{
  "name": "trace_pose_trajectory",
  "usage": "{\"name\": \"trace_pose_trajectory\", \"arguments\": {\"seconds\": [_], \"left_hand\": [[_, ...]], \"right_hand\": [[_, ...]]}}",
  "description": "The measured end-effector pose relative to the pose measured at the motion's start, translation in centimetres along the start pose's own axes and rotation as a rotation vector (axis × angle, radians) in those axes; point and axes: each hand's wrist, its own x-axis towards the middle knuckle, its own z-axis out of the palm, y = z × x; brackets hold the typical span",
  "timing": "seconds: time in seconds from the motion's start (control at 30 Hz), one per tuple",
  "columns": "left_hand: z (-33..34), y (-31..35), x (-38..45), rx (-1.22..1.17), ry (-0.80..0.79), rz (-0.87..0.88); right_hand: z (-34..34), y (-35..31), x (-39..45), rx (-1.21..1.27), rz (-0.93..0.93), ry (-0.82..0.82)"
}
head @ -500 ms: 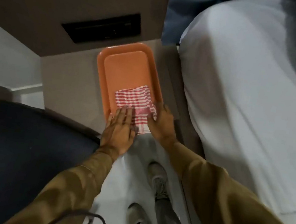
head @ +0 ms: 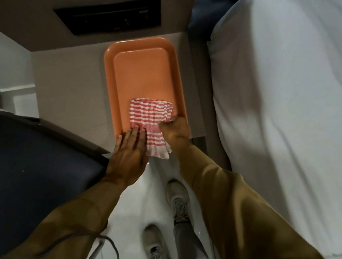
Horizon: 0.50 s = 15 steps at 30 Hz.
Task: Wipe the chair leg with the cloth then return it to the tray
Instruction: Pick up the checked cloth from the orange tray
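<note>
A red-and-white checked cloth [head: 150, 118] lies folded on the near end of an orange tray [head: 142, 73], with its near corner hanging over the tray's front edge. My left hand [head: 130, 154] lies flat, fingers together, pressing the cloth's near left part. My right hand [head: 176, 131] has its fingers curled, pinching the cloth's right edge. A dark chair seat [head: 23, 177] fills the lower left; its legs are hidden.
The tray rests on a beige bedside table [head: 67, 101] below a dark wall panel [head: 110, 15]. A white bed [head: 283, 120] runs along the right. My two shoes [head: 177, 199] stand on the pale floor, and a cable [head: 111, 247] hangs near the bottom.
My right hand has gone from lying flat beside the cloth to curling its fingers on the cloth's right edge. The cloth's far part now lies flatter and squarer. My left hand stays pressed.
</note>
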Motion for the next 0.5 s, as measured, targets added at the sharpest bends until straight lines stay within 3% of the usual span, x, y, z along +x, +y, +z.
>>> {"name": "trace_pose_trajectory", "arguments": {"seconds": [0.17, 0.3, 0.4, 0.5], "left_hand": [[-3.4, 0.2, -4.7, 0.046, 0.002, 0.041], [-4.7, -0.9, -8.9, 0.009, 0.100, 0.085], [-4.6, -2.3, -12.1, 0.096, 0.144, 0.136], [-3.6, -4.0, -16.0, 0.162, 0.178, 0.178]], "right_hand": [[-1.7, -1.1, -4.4, 0.153, 0.006, -0.126], [-2.9, -0.4, -10.1, 0.264, -0.154, -0.210], [-2.7, 2.5, -14.4, 0.395, -0.285, -0.171], [-1.6, 6.2, -19.3, 0.491, -0.285, -0.037]]}}
